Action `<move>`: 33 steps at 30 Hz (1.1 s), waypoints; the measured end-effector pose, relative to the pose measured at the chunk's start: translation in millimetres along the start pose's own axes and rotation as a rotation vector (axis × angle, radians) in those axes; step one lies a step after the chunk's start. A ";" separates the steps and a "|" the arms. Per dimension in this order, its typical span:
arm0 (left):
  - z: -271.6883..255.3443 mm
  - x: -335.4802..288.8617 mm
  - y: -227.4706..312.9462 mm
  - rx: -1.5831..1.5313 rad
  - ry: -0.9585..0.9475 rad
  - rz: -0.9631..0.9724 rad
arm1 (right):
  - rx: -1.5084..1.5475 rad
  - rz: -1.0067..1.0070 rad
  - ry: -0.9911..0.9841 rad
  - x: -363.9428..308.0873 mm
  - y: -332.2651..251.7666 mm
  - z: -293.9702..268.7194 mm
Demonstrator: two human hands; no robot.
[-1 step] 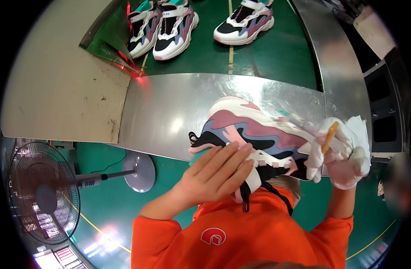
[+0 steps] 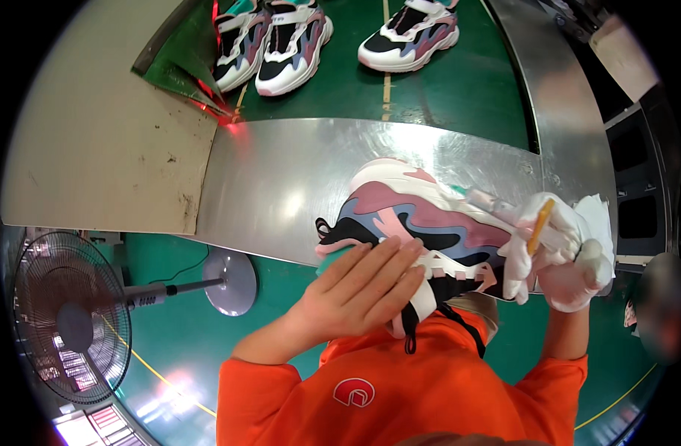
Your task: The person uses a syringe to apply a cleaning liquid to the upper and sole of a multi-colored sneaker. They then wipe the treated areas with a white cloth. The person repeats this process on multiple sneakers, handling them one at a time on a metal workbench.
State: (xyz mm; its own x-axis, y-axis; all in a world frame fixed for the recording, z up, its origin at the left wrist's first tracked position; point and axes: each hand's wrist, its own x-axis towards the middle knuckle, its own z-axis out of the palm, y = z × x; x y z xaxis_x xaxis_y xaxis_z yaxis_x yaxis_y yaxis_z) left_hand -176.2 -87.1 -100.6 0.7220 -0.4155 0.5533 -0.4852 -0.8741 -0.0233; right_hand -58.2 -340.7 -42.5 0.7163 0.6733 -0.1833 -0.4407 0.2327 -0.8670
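A sneaker (image 2: pixel 459 223) in white, mauve, blue-grey and black lies on its side at the near edge of the metal ledge, its sole turned away from me. My bare left hand (image 2: pixel 363 293) holds it by the upper near the opening, fingers stretched over it and thumb hidden. In a white glove, my right hand (image 2: pixel 560 256) is closed around a clear syringe (image 2: pixel 493 204). Its green tip (image 2: pixel 457 190) points left, at the seam of the white sole. A thin orange-yellow stick (image 2: pixel 540 227) also sticks out between the gloved fingers. White cloth or paper (image 2: pixel 597 219) shows beside that hand.
Beyond the metal ledge (image 2: pixel 259 178), several matching sneakers (image 2: pixel 292 56) stand on a green surface (image 2: pixel 340 97). A beige panel (image 2: pixel 102 149) borders the left, with red light at its corner. Below it stands a fan (image 2: pixel 73 327). A metal rail (image 2: pixel 571 97) runs along the right.
The syringe has shifted slightly left along the sole's edge, and its tip shows more sharply. My left hand and the sneaker keep practically the same place.
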 end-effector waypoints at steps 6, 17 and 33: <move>-6.1 1.0 -3.7 0.009 -0.059 0.014 | -0.025 0.142 -0.114 30.7 1.4 12.4; 0.9 -0.7 -1.7 -0.033 -0.015 -0.003 | -0.077 0.250 -0.108 34.0 -3.3 11.4; 7.3 0.1 0.0 -0.033 0.021 -0.014 | -0.229 0.340 -0.028 25.4 -29.2 7.4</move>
State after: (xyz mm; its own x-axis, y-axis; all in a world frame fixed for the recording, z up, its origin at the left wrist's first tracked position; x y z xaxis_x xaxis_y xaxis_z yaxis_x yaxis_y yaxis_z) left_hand -172.6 -89.0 -106.6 0.7182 -0.3976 0.5710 -0.4914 -0.8709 0.0117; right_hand -31.1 -325.2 -18.4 0.5346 0.7043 -0.4671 -0.5153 -0.1664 -0.8407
